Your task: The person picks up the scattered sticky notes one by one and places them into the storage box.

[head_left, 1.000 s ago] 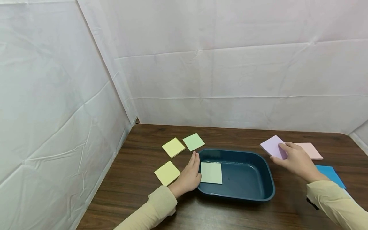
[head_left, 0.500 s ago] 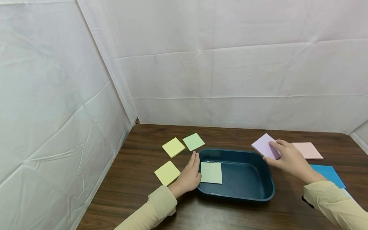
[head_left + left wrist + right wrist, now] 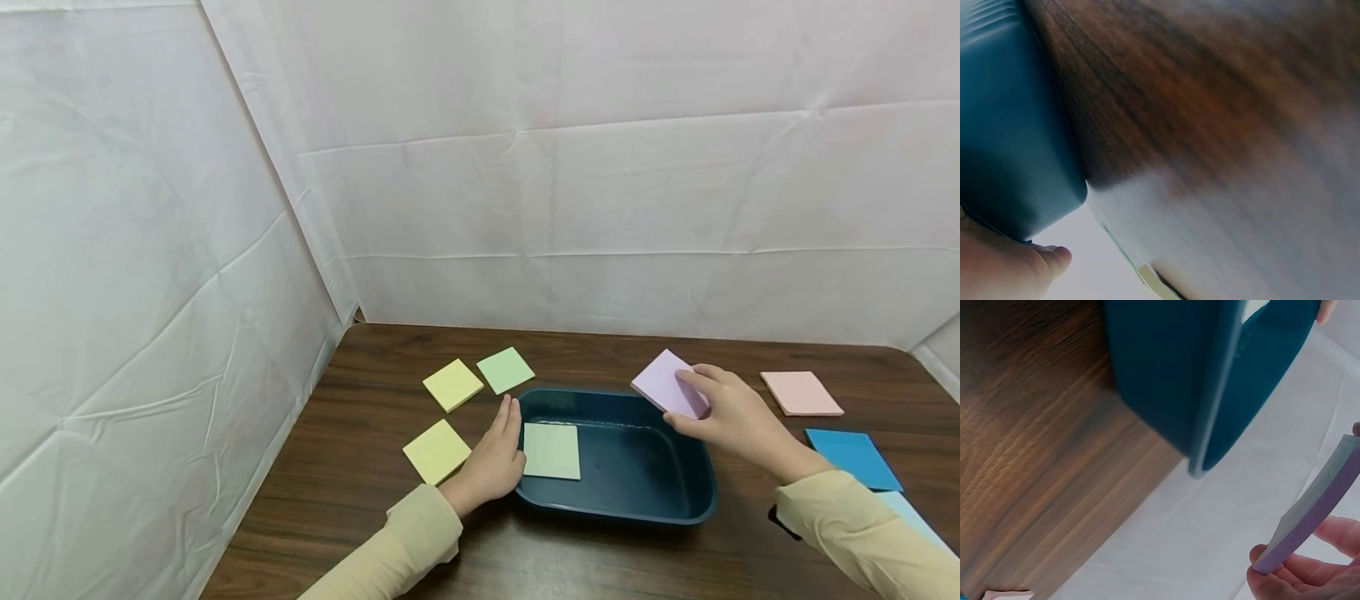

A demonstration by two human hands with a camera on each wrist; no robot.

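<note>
A dark teal tray (image 3: 690,487) sits on the brown table (image 3: 600,358), its long axis running left to right in the head view. Inside it, flat on the floor at the left end, lies one pale green pad (image 3: 552,451); the rest of the tray floor shows bare plastic.

The left hand (image 3: 492,458) rests against the tray's left wall, fingers straight and relaxed, holding nothing. In the left wrist view only a fingertip shows beside the tray's rounded corner.

The right hand (image 3: 731,417) pinches a lilac pad (image 3: 667,383) between thumb and fingers, clamped on its right edge. The pad is off the table, above the tray's back right rim, tilted so its free corner points up and to the left, toward the back wall. In the right wrist view the pad (image 3: 1316,506) shows edge-on, a thick stack gripped at its lower end by the fingertips (image 3: 1285,575), with the tray's rim (image 3: 1210,425) near it but apart.

Left of the tray lie three pads on the table: a yellow pad (image 3: 437,451) just beside the left hand, another yellow pad (image 3: 452,384) farther back, and a green pad (image 3: 505,369) next to it. To the right lie a pink pad (image 3: 801,392), a blue pad (image 3: 852,459) and a pale blue pad (image 3: 911,515) partly hidden by the right sleeve (image 3: 862,533).
</note>
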